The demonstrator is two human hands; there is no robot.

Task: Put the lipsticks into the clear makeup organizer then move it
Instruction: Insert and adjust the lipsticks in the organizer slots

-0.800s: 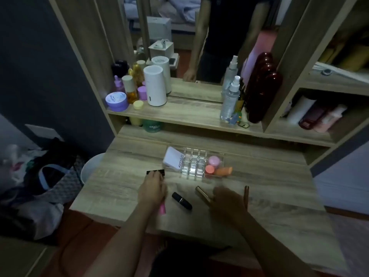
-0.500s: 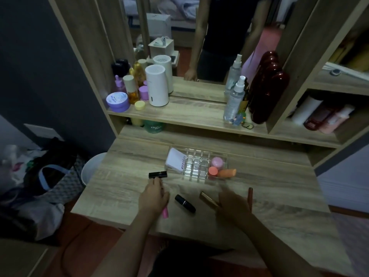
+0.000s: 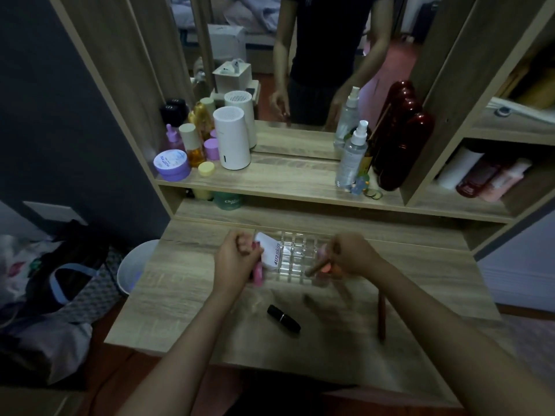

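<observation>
While both of your hands were up at the clear makeup organizer [image 3: 295,259], which sat on the desk [image 3: 186,292] toward its back edge, each was already closed around something. Your left hand [image 3: 237,259] gripped a pink lipstick [image 3: 257,273] in a loose fist, its lower end sticking out beside the white card [image 3: 271,253] leaning at the organizer's left side. Your right hand [image 3: 351,255] pinched a gold-brown lipstick tube [image 3: 316,267], angled down toward the compartments near the pink and orange sponges [image 3: 326,267] at the right end. Two items were left loose on the desk: a black lipstick [image 3: 283,318] lying on its side in the middle, and a slim reddish pencil-like stick [image 3: 381,313] to the right, well apart from the organizer. These tubes looked light, rigid and smooth, so they would probably roll if dropped flat; a pinch across the barrel, with the tube turned upright over a cell, seemed the safest way to seat one. The organizer itself appeared to be thin hard plastic, likely light, slippery and easy to tip once loaded. You would have done best to take it by both end walls, low down, and keep it level so nothing toppled out. The leaning card might have slid off during that move.
</observation>
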